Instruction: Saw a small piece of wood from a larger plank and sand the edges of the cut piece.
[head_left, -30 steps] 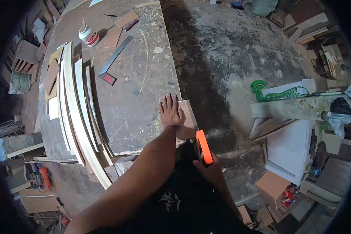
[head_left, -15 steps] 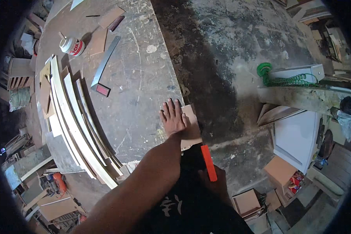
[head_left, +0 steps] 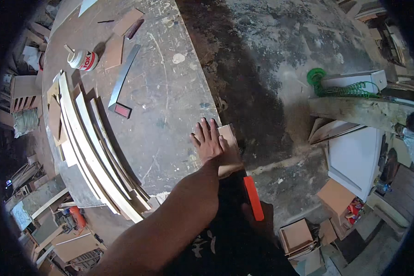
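My left hand [head_left: 208, 145] lies spread flat, fingers apart, over a tan board [head_left: 230, 145] and the worn tabletop [head_left: 165, 119] beside it, at the table's right edge. Below the board, my right hand [head_left: 266, 212] grips what looks like an orange-handled saw [head_left: 253, 198]; the tool's blade is hard to make out. Farther up the table lie a metal square [head_left: 123, 78], small wood offcuts [head_left: 128, 22] and a white tub [head_left: 80, 60] with a stick in it.
Long pale strips [head_left: 87, 142] are stacked on the table's left side. Right of the table is a stained concrete floor [head_left: 285, 50], with a green coiled hose [head_left: 349, 89] on a beam, a white panel [head_left: 354, 158] and cardboard boxes [head_left: 333, 198]. Clutter lines the left rim.
The orange tool and my right hand have moved down, slightly back from the board's near end. My left hand stays pressed on the board. The whole view has shifted a little.
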A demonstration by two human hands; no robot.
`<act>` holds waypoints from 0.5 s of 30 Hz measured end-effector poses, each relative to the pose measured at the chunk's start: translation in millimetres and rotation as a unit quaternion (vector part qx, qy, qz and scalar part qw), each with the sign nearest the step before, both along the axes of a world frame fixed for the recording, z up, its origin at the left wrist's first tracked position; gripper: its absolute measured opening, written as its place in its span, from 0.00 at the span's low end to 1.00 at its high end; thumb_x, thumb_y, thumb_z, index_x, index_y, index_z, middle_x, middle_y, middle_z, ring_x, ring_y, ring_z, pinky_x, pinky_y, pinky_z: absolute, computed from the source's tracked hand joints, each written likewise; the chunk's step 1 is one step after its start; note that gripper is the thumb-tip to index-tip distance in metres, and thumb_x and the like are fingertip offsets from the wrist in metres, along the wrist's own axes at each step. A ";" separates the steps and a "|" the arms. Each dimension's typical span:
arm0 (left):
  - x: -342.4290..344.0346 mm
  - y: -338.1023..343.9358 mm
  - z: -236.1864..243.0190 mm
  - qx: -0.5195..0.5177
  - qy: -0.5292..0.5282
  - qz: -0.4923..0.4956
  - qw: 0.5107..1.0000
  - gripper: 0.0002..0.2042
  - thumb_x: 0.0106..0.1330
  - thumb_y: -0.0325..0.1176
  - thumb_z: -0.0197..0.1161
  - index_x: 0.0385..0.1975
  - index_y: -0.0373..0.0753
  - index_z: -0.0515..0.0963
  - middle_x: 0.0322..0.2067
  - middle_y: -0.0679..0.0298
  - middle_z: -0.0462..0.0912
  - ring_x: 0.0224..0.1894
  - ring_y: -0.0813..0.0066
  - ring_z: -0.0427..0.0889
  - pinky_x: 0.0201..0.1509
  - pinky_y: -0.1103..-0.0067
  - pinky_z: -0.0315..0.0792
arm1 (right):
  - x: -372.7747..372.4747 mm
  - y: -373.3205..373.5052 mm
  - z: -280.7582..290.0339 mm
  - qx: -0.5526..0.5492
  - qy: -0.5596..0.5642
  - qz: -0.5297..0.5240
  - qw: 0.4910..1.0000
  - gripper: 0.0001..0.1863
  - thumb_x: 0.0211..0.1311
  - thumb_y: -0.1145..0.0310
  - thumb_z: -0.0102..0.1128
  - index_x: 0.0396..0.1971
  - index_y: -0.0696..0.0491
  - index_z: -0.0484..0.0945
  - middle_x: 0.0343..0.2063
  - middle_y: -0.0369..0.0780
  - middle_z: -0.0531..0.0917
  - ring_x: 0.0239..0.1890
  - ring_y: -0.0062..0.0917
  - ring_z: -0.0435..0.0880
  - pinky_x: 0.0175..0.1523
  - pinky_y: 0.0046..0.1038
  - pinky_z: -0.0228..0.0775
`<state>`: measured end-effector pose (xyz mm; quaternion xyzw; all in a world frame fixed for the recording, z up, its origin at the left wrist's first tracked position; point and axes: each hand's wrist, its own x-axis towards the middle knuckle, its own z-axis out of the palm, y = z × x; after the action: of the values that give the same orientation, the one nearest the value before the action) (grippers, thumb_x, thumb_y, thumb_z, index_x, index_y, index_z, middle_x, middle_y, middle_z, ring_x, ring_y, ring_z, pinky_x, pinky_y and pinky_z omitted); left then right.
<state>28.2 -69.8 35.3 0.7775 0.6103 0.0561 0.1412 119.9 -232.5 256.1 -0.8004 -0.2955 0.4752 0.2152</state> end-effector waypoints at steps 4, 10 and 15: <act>0.5 -0.5 -0.7 -0.028 0.005 0.002 1.000 0.33 0.64 0.44 0.44 0.71 0.45 0.54 0.72 0.54 0.47 0.74 0.49 0.44 0.70 0.43 0.35 | 1.3 15.4 -6.0 -0.047 0.044 -0.019 0.998 0.15 0.60 0.62 0.65 0.24 0.58 0.76 0.16 0.40 0.77 0.20 0.20 0.73 0.26 0.31 0.64; -0.4 -0.3 1.3 -0.026 0.025 0.005 0.999 0.33 0.64 0.45 0.44 0.72 0.46 0.51 0.73 0.55 0.46 0.74 0.50 0.43 0.71 0.43 0.34 | 7.5 -18.7 24.1 0.014 0.049 -0.042 0.998 0.20 0.59 0.60 0.67 0.16 0.56 0.72 0.11 0.41 0.72 0.13 0.26 0.71 0.22 0.30 0.63; -2.2 -0.3 -7.9 -0.003 0.018 0.000 1.000 0.33 0.65 0.46 0.43 0.72 0.47 0.51 0.73 0.54 0.45 0.74 0.50 0.43 0.71 0.44 0.32 | 5.3 14.8 -18.2 0.004 0.045 -0.058 0.997 0.18 0.59 0.61 0.65 0.19 0.57 0.73 0.12 0.36 0.73 0.18 0.18 0.69 0.23 0.30 0.61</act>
<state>26.0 -70.0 27.4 0.7781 0.6125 0.0403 0.1329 125.2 -217.7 237.8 -0.7932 -0.2404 0.4960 0.2590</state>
